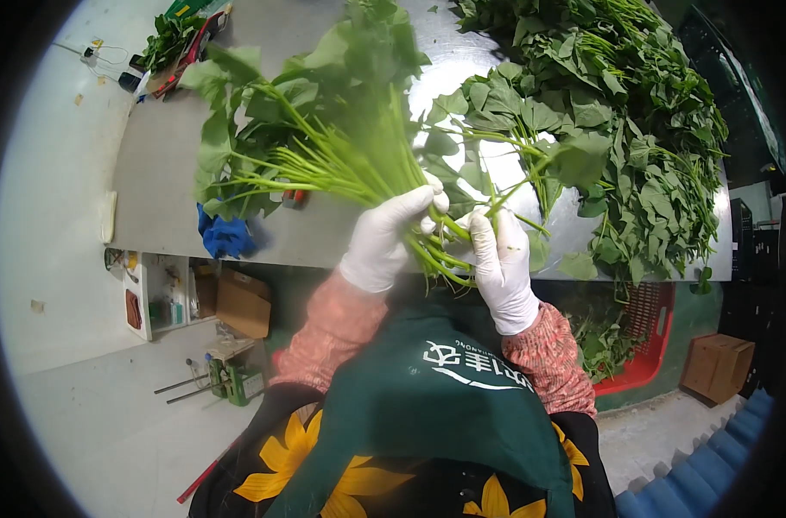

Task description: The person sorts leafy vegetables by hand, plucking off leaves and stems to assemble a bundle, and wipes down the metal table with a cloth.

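Observation:
In my gloved left hand [380, 244] is a thick bunch of leafy green stems [345, 164], gripped near the cut ends. Its leaves fan up and away over the metal table [155, 177], and the upper part is smeared by motion. Close beside it on the right, my gloved right hand [507, 274] pinches a leafy green sprig [580, 159] between thumb and fingers. The lower stem ends of the bunch poke out between the two hands. To the right, a large heap of the same leafy greens [648, 155] covers that side of the table and hangs over its front edge.
A blue cloth [225, 236] lies at the table's front left edge. Below the heap stands a red plastic crate [648, 332] with greens inside. Cardboard boxes [243, 304] are under the table at left and on the floor at right. More greens [167, 41] sit at the far left corner.

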The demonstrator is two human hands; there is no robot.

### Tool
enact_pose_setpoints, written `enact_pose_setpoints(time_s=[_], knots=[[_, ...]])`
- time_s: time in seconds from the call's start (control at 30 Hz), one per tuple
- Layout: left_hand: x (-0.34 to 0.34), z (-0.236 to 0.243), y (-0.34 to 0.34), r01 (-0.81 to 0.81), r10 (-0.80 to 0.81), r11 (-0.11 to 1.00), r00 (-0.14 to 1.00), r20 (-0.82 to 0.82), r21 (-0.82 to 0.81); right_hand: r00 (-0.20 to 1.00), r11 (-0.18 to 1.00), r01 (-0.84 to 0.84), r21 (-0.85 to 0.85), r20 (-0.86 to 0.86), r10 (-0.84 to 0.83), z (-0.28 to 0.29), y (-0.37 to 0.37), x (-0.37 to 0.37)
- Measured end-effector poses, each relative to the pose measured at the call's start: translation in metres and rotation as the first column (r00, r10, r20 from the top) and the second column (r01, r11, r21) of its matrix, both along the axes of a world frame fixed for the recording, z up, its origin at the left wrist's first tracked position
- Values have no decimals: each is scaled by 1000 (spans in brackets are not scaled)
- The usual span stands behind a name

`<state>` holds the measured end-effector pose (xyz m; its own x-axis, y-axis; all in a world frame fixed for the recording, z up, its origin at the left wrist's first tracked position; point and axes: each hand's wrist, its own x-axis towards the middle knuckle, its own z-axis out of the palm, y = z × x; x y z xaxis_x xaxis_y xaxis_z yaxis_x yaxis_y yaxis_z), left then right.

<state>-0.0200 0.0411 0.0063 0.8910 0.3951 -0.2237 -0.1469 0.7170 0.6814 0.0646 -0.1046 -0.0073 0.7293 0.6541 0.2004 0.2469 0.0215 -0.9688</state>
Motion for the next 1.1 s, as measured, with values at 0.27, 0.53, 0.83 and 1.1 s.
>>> enact_pose_setpoints(time_s=[0.27, 0.53, 0.83, 1.1], knots=[[-4, -1, 32, -330, 321, 941, 942, -101, -79, 953, 942, 244, -230, 239, -188, -43, -48, 73], [6, 0, 10, -180, 178, 983, 980, -90, -19, 991, 898, 135, -418, 73, -115, 1, -76, 76], [14, -8, -16, -143, 140, 989, 984, -110, -21, 805, 921, 180, -345, 589, 63, 35, -39, 34], [12, 5, -33, -132, 113, 986, 977, -178, -100, 716, 925, 6, -379, 648, 261, 29, -6, 29]])
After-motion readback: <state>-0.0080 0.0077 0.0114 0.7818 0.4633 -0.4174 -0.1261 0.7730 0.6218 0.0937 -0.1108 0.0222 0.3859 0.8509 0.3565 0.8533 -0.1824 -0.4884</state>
